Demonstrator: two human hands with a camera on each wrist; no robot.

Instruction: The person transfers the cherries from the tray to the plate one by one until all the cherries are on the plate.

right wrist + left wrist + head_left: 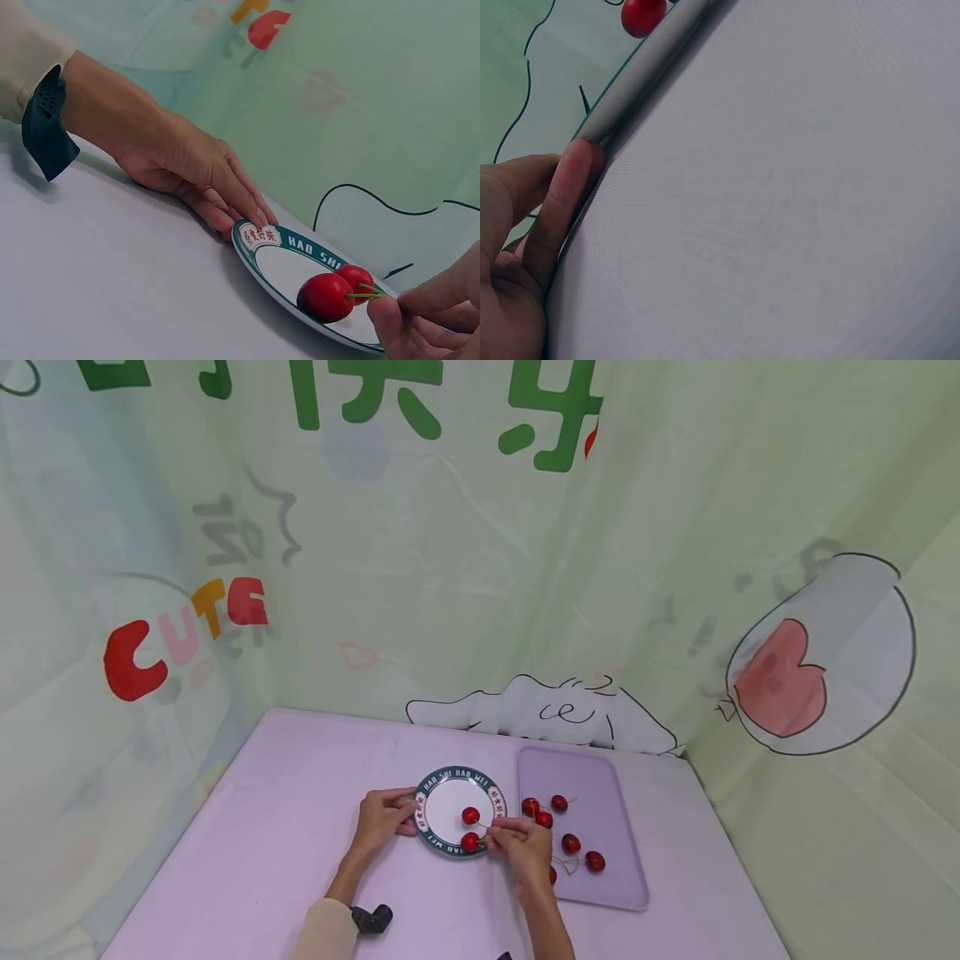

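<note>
A round white plate (pixel 442 806) with a green lettered rim lies on the table. My left hand (pixel 380 818) holds its left edge between thumb and fingers; in the left wrist view a fingertip (pixel 574 165) touches the rim. Over the plate's right side, my right hand (pixel 527 850) pinches the green stems of two red cherries (pixel 327 297). One cherry (pixel 470 816) sits farther back than the other cherry (pixel 470 842). Both appear at the plate's surface, though whether they bear on it I cannot tell.
Right of the plate lies a lilac rectangular tray (pixel 573 768) with several cherries (pixel 571 843), one partly hidden behind my right hand. A pale cloth covers the table (pixel 300 777). A printed curtain (pixel 450 568) hangs behind and along both sides.
</note>
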